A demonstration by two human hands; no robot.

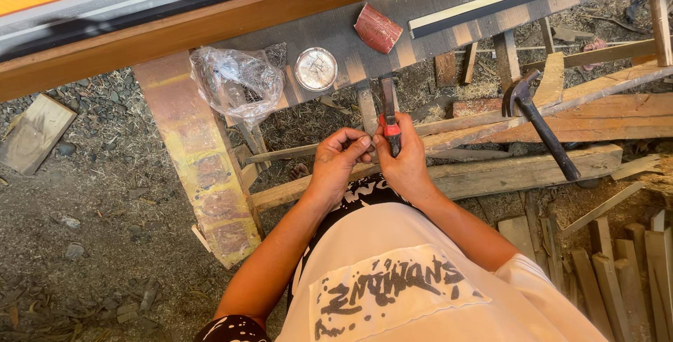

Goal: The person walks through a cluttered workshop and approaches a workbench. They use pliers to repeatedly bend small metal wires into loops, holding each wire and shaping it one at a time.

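At centre frame, the person's right hand [405, 163] grips a red-handled chisel [389, 116], blade pointing up the frame over a wooden board [420, 16]. The left hand [336, 160] pinches closed beside the handle; what it holds cannot be told. It looks like tool preparation; steady alignment seems needed. A hammer [540, 128] lies right.
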